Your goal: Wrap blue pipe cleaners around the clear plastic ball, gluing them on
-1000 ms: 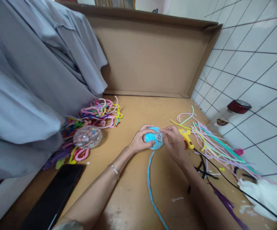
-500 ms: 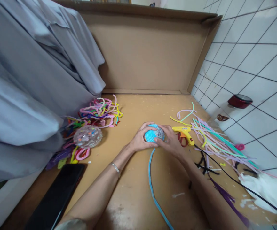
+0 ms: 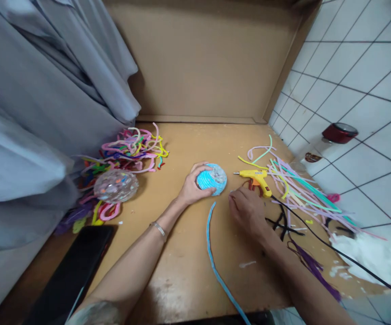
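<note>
My left hand (image 3: 193,185) is wrapped around the left side of a ball (image 3: 218,178), its fingers over the top and thumb below. Bright blue fuzzy cord coils around the ball, and a greyish patch shows at its upper right. Apart from the ball, my right hand (image 3: 248,208) is closed with its fingers curled in; whether anything is in them is hidden. Just beyond it lies a yellow glue gun (image 3: 254,175), nozzle pointing left, with reddish-brown scissor handles partly hidden under it. A loose blue pipe cleaner (image 3: 212,259) curves along the table between my forearms.
Left are tangled coloured pipe cleaners (image 3: 134,149), a clear faceted ball (image 3: 116,186) and a black phone (image 3: 76,271). Right are straight pastel pipe cleaners (image 3: 304,194), black pieces (image 3: 281,223), a red-lidded jar (image 3: 339,132), white tissue (image 3: 371,257) and the gun's cord (image 3: 317,243). Cardboard (image 3: 216,63) stands behind.
My right hand has let go of the ball and moved right and down, its fingers now curled. My left hand still holds the ball, whose greyish patch shows more. The view has tilted down slightly.
</note>
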`<action>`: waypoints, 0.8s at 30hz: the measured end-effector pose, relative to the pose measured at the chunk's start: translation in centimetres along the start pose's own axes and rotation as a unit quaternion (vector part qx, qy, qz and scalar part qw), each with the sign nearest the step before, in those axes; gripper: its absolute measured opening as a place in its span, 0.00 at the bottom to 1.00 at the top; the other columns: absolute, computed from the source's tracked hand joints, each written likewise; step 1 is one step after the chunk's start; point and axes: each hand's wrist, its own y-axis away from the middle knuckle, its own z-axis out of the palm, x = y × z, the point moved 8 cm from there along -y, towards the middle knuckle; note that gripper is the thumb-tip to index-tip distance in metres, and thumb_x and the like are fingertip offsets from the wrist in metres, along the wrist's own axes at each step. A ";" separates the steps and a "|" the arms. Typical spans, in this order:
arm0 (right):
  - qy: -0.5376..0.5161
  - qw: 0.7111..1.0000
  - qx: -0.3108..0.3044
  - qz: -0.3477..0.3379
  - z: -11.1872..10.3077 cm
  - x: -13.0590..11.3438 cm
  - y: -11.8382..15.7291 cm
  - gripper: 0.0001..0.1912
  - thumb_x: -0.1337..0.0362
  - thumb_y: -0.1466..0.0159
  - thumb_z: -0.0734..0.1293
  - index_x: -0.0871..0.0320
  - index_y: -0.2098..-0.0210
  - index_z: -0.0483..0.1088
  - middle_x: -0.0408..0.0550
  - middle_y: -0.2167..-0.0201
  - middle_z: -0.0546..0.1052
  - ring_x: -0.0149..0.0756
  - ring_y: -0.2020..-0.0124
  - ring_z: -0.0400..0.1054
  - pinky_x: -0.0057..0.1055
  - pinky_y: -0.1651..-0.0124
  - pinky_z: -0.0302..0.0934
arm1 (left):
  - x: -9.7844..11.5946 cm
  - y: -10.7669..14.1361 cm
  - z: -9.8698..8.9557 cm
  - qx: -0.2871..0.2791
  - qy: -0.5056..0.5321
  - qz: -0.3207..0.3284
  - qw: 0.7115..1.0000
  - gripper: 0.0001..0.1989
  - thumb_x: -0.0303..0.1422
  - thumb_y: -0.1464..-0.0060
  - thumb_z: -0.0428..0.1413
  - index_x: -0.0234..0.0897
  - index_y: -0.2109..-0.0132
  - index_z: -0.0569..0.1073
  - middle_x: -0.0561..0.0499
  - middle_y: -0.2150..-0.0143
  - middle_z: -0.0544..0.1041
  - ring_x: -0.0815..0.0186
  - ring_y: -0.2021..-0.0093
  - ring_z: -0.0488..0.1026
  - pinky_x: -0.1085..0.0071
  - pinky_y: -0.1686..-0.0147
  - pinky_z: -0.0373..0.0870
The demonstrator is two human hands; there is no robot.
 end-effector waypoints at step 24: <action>0.028 0.938 0.109 0.327 -0.9 9.7 0.0 0.15 0.51 0.45 0.63 0.57 0.68 0.65 0.44 0.77 0.68 0.36 0.75 0.61 0.31 0.70 0.52 | 0.6 0.1 0.4 0.020 -0.036 0.026 0.999 0.29 0.31 0.66 0.68 0.39 0.52 0.72 0.43 0.45 0.67 0.52 0.41 0.66 0.50 0.41 0.63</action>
